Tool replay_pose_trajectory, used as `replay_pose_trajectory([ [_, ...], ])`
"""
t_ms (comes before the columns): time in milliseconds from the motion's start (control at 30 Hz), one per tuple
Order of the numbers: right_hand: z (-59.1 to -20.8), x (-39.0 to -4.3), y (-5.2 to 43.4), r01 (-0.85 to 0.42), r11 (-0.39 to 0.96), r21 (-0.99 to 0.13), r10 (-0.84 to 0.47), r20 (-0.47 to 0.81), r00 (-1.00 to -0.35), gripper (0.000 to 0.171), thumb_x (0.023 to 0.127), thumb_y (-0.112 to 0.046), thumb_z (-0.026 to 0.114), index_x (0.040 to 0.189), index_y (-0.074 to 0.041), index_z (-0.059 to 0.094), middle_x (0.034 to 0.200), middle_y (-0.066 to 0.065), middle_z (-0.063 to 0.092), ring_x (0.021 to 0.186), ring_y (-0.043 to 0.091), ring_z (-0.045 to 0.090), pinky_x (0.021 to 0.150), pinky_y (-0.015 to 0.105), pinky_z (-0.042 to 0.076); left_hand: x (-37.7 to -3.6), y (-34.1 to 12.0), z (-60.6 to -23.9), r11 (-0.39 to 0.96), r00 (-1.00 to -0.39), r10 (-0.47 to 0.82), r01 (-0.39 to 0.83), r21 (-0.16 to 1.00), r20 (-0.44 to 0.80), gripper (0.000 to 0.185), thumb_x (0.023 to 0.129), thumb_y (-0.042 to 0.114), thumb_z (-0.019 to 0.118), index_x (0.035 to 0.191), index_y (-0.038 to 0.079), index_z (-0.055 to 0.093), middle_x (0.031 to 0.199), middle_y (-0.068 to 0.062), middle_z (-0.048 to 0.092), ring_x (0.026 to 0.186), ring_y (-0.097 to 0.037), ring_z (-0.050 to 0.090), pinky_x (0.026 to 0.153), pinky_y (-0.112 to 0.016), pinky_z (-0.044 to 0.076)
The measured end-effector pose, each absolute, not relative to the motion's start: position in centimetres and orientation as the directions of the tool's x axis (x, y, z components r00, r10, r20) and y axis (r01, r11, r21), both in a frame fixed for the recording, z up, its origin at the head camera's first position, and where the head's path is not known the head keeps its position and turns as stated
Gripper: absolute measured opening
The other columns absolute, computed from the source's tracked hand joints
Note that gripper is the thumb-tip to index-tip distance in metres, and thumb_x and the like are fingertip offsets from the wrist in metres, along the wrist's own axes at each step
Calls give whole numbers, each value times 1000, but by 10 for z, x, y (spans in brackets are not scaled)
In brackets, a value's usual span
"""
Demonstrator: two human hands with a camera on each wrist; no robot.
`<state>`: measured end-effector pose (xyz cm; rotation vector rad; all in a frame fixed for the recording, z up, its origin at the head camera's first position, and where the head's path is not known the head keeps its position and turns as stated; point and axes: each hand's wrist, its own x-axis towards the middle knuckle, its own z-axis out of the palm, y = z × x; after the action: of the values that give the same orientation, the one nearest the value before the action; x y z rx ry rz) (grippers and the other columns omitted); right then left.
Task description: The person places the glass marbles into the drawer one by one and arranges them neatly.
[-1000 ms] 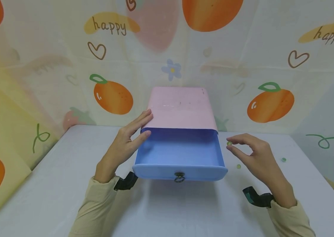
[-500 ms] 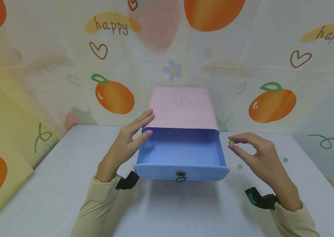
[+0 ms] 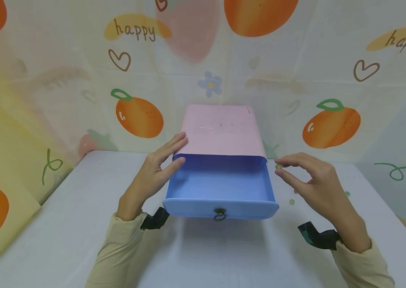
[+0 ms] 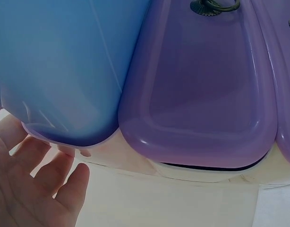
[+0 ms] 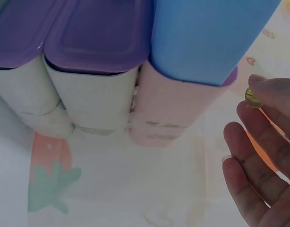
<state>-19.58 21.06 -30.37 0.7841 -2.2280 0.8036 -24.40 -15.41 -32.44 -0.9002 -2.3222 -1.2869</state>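
A small drawer cabinet with a pink top point(image 3: 222, 130) stands at the middle of the table. Its blue drawer point(image 3: 221, 209) is pulled out, with no objects on its visible floor. The left hand point(image 3: 149, 176) rests along the cabinet's left front edge, fingers extended on the pink side and thumb over the drawer's rim. To the right of the drawer, the right hand point(image 3: 314, 184) pinches a yellow-green glass marble point(image 5: 252, 98) between thumb and index finger. That marble is held above the table, outside the drawer.
A green marble point(image 3: 292, 202) lies on the white table point(image 3: 62, 224) below the right hand. Another marble point(image 3: 347, 194) shows partly behind the right wrist. Purple drawers point(image 4: 201, 85) sit closed beneath the blue one. A fruit-print cloth point(image 3: 275, 68) hangs close behind the cabinet.
The right hand has risen slightly and shifted a little left toward the drawer with the marble. The left hand and the drawer stay in place.
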Motion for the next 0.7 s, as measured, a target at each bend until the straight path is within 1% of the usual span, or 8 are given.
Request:
replay_pose_trajectory([
  [33, -302, -196, 209, -698, 639, -322, -314, 719, -620, 42, 70, 8, 83, 107, -8, 74, 98, 4, 75, 89, -5, 63, 53, 8, 49, -244, -154, -324, 391, -743, 364, 669, 632, 562, 52, 97, 11, 60, 148, 13, 48, 159, 0, 38, 150, -14, 31, 121, -41, 30],
  [67, -301, -195, 208, -697, 644, -316, -317, 718, -619, 41, 70, 7, 83, 107, -8, 74, 98, 4, 75, 90, -2, 65, 56, 7, 50, -244, -154, -324, 391, -743, 363, 670, 631, 563, 52, 97, 11, 60, 148, 13, 48, 159, 0, 39, 150, -14, 31, 121, -41, 30],
  [200, -295, -195, 203, -709, 638, -300, -335, 721, -607, 40, 70, 6, 84, 106, -8, 75, 99, 3, 76, 92, 12, 69, 78, 2, 49, -244, -155, -324, 391, -744, 363, 668, 634, 561, 52, 98, 12, 60, 148, 14, 48, 159, 1, 39, 150, -13, 31, 121, -42, 30],
  [267, -293, -194, 200, -717, 631, -296, -344, 721, -601, 39, 69, 6, 84, 105, -7, 75, 99, 2, 76, 92, 13, 70, 88, 1, 45, -244, -155, -324, 389, -742, 364, 670, 632, 562, 52, 98, 11, 60, 148, 14, 48, 159, 1, 39, 150, -13, 31, 121, -42, 30],
  [300, -292, -194, 199, -723, 623, -299, -349, 720, -600, 39, 69, 6, 84, 105, -7, 75, 99, 2, 76, 92, 13, 70, 90, 2, 45, -244, -155, -324, 389, -741, 364, 671, 631, 564, 52, 98, 11, 60, 148, 14, 48, 159, 1, 39, 150, -13, 31, 121, -42, 31],
  [533, -289, -194, 191, -720, 627, -297, -380, 690, -616, 38, 71, 5, 84, 106, -7, 75, 98, 2, 76, 91, 18, 71, 89, 0, 43, -244, -155, -324, 387, -739, 363, 674, 630, 567, 51, 97, 11, 60, 147, 13, 49, 159, 0, 40, 150, -15, 31, 121, -44, 30],
  [700, -288, -196, 186, -750, 601, -277, -415, 693, -589, 37, 70, 7, 83, 104, -6, 75, 98, 2, 76, 91, 18, 71, 91, 1, 44, -245, -155, -325, 394, -742, 366, 670, 629, 562, 52, 97, 12, 60, 148, 13, 48, 159, -1, 39, 151, -16, 30, 121, -45, 30],
])
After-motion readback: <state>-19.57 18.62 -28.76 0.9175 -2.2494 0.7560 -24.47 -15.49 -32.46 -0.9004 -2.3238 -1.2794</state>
